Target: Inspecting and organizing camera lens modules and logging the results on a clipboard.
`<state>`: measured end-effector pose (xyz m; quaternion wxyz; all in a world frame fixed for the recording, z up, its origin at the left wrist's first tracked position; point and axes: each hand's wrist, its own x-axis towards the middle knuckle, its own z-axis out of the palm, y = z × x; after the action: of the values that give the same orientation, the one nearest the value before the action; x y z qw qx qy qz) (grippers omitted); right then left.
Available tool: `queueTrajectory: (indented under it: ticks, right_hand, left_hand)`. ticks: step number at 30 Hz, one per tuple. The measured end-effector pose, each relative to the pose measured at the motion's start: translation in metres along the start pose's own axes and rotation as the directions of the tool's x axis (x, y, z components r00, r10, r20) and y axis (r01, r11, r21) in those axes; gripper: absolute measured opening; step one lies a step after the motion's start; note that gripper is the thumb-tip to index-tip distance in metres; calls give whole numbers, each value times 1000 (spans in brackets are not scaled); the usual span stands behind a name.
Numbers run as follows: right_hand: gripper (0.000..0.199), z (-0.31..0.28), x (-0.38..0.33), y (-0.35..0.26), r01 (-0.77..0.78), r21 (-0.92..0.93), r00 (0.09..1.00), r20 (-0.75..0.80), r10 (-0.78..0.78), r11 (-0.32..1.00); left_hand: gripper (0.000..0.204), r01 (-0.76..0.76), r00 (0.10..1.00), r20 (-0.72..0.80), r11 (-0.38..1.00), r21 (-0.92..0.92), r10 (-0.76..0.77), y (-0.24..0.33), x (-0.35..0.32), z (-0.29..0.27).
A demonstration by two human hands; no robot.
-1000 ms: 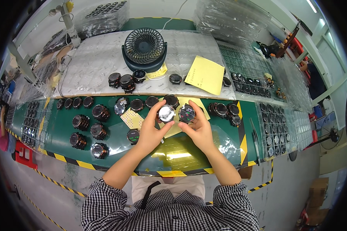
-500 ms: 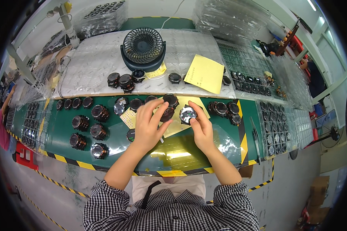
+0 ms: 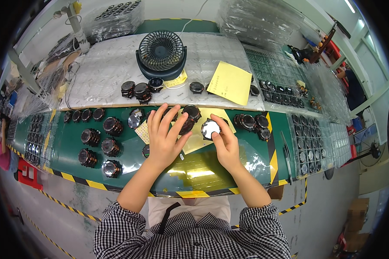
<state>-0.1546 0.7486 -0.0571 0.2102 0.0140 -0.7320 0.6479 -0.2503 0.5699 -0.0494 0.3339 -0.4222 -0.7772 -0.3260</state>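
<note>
My right hand [image 3: 227,146] pinches a round black-rimmed watch case [image 3: 210,129] at its edges; its upper face shines white. Close by on the left, my left hand [image 3: 163,140] has its fingers spread. Its thumb and forefinger flank a dark watch case [image 3: 187,126]; whether they touch it is hard to tell. Another dark watch case [image 3: 192,113] sits just beyond that one, by the yellow sheet [image 3: 224,115]. Part of a further watch case [image 3: 146,150] shows beside my left wrist.
Stacks of watch cases [image 3: 90,137] stand on the green mat [image 3: 65,146] at left, with more [image 3: 247,122] at right. A black fan [image 3: 161,52] is at the back. Tweezers [image 3: 287,157] lie near a clear tray of watch cases [image 3: 307,142]. Yellow film [image 3: 194,172] covers the front.
My left hand's fingers have straightened and spread further. The watch case in my right hand has tilted slightly, and its face now reflects bright white.
</note>
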Motion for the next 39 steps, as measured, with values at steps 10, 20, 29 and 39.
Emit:
queueTrajectory:
  ticks: [10, 20, 29, 39]
  right_hand:
    - [58, 9, -4, 6, 118, -436, 944, 328, 35, 892]
    - [50, 8, -4, 0, 413, -580, 873, 473, -122, 702]
    - [58, 0, 2, -12, 441, -480, 887, 109, -448, 758]
    - [58, -2, 3, -8, 353, -371, 935, 105, -339, 859]
  left_hand:
    - [66, 386, 914, 175, 653, -651, -366, -3, 3, -8]
    - [68, 373, 769, 587, -567, -735, -255, -10, 4, -6]
    - [72, 418, 758, 652, -749, -514, -25, 11, -5, 1]
    - [74, 568, 647, 752, -739, -364, 127, 39, -19, 11]
